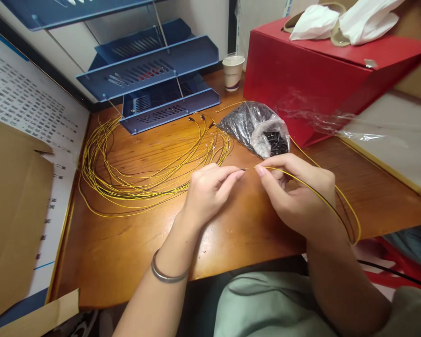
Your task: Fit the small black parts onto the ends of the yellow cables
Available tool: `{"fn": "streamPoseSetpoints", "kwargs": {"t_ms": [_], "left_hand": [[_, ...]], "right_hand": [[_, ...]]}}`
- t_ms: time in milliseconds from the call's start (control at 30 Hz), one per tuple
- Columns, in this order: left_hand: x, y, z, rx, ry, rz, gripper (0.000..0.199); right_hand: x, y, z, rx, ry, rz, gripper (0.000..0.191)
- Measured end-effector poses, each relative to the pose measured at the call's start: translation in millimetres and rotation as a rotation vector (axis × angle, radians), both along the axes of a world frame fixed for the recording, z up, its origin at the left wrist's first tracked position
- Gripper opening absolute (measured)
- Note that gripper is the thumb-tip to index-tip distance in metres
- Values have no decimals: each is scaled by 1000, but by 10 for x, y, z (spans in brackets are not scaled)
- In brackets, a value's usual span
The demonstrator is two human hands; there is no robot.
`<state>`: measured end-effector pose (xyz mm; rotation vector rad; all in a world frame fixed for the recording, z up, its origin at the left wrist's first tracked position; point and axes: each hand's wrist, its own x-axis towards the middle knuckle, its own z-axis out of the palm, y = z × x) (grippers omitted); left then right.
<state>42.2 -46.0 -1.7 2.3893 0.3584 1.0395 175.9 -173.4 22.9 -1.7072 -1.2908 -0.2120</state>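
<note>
My left grip (210,189) is closed, thumb and finger pinched together on a small black piece (243,170). My right grip (300,196) is closed too, clamped on a yellow cable (312,186) close to its end. The two grips face each other just above the tabletop (140,252), near but apart, and a thin strand (250,168) shows between them; I cannot tell whether it goes into the black piece. From my right grip the cable runs back over that hand, bends beside the wrist and passes behind it.

Just beyond my grips a clear plastic bag (236,124) lies open, with small black parts (278,142) inside. Left of my left grip is a wide coil of yellow cables (101,187), some ends with black tips (202,117). Behind the coil stands a blue rack (192,56). Farther off, past the bag, are a paper cup (233,74) and a red box (294,75), with white tissue (314,22) on top.
</note>
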Motion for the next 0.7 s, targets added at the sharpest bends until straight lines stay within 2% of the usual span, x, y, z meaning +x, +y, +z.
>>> {"fn": "streamPoseSetpoints", "kwargs": {"t_ms": [100,333,500,700], "left_hand": [[-2,-5,7,34,-17,-7,15],[8,-18,14,6,-42,6,14],[9,-36,19,14,-48,7,13],[15,-57,26,-44,-70,41,15]], "right_hand": [[-6,-6,5,-2,5,1,5],[-4,-24,28,-10,13,-21,6],[-34,-32,27,-11,133,-39,6],[-59,-43,-1,-49,230,34,4]]}}
